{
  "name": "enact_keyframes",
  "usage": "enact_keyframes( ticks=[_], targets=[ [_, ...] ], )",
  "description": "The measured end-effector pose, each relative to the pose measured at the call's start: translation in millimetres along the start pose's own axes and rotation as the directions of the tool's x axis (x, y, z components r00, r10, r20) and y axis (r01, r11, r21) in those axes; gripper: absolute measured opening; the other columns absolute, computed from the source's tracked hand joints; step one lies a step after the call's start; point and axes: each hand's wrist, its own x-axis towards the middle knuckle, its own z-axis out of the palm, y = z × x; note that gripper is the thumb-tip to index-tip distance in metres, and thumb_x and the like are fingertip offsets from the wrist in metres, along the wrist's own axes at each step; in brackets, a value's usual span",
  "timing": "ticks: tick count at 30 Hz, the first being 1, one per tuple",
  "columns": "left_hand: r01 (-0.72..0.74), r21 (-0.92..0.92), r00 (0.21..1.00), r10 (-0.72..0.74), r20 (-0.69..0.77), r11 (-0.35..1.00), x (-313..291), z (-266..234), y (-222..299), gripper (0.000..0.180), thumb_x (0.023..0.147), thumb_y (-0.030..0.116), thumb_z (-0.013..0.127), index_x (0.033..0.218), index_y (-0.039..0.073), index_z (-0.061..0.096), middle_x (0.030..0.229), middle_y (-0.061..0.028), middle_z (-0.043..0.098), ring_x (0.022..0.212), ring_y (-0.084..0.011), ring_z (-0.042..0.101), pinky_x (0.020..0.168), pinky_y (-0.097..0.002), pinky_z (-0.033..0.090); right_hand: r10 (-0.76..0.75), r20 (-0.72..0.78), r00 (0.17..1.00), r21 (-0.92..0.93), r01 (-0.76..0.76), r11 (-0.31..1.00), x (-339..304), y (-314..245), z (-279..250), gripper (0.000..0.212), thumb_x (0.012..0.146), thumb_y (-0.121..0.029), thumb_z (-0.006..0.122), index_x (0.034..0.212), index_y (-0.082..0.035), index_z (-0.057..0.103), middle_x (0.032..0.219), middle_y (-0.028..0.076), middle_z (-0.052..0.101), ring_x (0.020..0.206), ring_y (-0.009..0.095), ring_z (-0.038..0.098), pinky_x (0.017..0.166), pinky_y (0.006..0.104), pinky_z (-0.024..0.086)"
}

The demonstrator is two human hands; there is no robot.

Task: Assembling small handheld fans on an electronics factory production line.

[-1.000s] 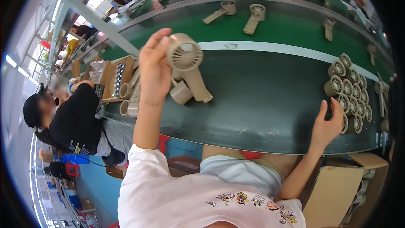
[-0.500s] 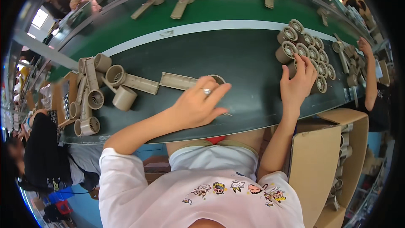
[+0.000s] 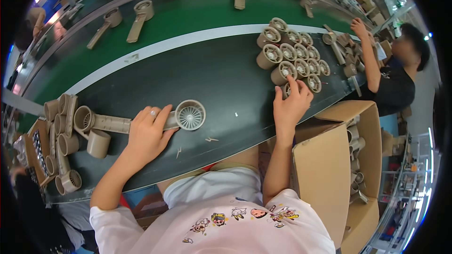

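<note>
My left hand (image 3: 151, 134), with a ring on one finger, is closed around the handle of a beige hair dryer housing (image 3: 190, 115) lying on the dark work surface. Its round barrel faces up and shows a radial grille inside. My right hand (image 3: 293, 103) has its thumb and fingers around a beige cylinder with a fan inside (image 3: 285, 88), at the near edge of a tight cluster of similar fan cylinders (image 3: 288, 52); the fingers partly hide it. Left of my left hand, another hair dryer housing (image 3: 110, 123) lies with its handle end close to my knuckles.
More housings (image 3: 69, 145) are heaped at the left end. Small loose bits (image 3: 211, 139) lie near the front edge. An open cardboard box (image 3: 320, 164) with beige parts stands at my right. Housings (image 3: 141, 14) sit on the green belt beyond. A co-worker (image 3: 393, 75) works at the far right.
The view has turned to the right. My left hand has shifted from the housing's barrel to its handle, uncovering the grille. My right hand has moved to the cluster's near edge and closed around a cylinder.
</note>
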Motion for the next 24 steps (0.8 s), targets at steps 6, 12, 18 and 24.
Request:
enact_keyframes(
  ticks=[6,12,18,24],
  targets=[
    [0.097,-0.001,0.995,-0.097,-0.029,0.995,-7,1,14,0.058,0.066,0.010,0.079,0.117,-0.005,0.057,0.092,-0.0147,0.059,0.081,-0.0310,0.056,0.070,-0.0392,0.048,0.077,-0.077,0.994,0.233,-0.057,0.971,-5,-3,-11,0.057,0.066,-0.007,0.081,0.120,-0.010,0.062,0.119,0.014,0.051,0.107,0.031,0.051,0.091,0.0418,0.044],
    [0.103,0.030,0.993,-0.101,-0.066,0.994,-2,8,20,0.061,0.066,0.012,0.080,0.119,-0.004,0.056,0.096,-0.0149,0.060,0.085,-0.0305,0.058,0.071,-0.0384,0.050,0.091,-0.160,0.983,0.384,-0.023,0.923,-33,-38,-32,0.074,0.055,-0.012,0.090,0.121,-0.004,0.058,0.134,0.020,0.044,0.120,0.033,0.050,0.096,0.0415,0.045],
    [0.075,0.059,0.997,-0.075,-0.008,0.995,10,7,15,0.063,0.066,0.019,0.081,0.119,-0.003,0.056,0.098,-0.0145,0.061,0.086,-0.0300,0.059,0.072,-0.0382,0.051,-0.073,0.199,0.977,0.613,-0.066,0.787,-45,-53,-22,0.074,0.051,-0.015,0.092,0.117,-0.004,0.060,0.127,0.016,0.054,0.109,0.030,0.059,0.090,0.0369,0.050],
    [0.035,-0.020,0.998,-0.036,-0.041,0.999,19,-4,19,0.072,0.065,0.029,0.082,0.123,-0.003,0.054,0.112,-0.0172,0.058,0.097,-0.0336,0.058,0.082,-0.0408,0.049,-0.206,0.289,0.935,0.590,-0.005,0.807,-44,-57,-34,0.058,0.058,-0.002,0.070,0.116,-0.006,0.064,0.106,0.013,0.055,0.092,0.028,0.059,0.081,0.0350,0.050]
  ],
)
